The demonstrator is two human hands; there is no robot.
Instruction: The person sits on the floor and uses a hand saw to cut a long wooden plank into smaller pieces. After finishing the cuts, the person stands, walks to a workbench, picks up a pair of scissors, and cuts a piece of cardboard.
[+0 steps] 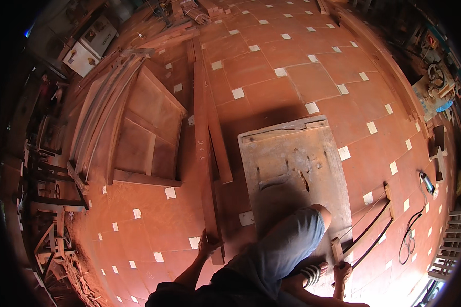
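Note:
My left hand (pixel 208 246) grips the near end of a long reddish-brown wooden plank (pixel 203 133), its fingers at the plank's left edge. The plank stretches away from me, with pale marks on its face. My right hand (pixel 342 273) is closed round the near end of a wooden frame saw (pixel 361 237). That saw is held to the right of a low, worn wooden bench (pixel 292 153), apart from the plank. My bent leg in grey shorts (pixel 287 240) rests over the bench's near part. A second, narrower board (pixel 219 148) lies along the plank's right side.
Wooden panel frames (pixel 148 128) and curved pieces lean at the left. A corded power tool (pixel 428 183) lies on the tiled floor (pixel 312 82) at the right. Long timbers (pixel 379 61) run along the right side, near a machine with a handwheel (pixel 436 75). Wood scraps (pixel 82 279) lie lower left.

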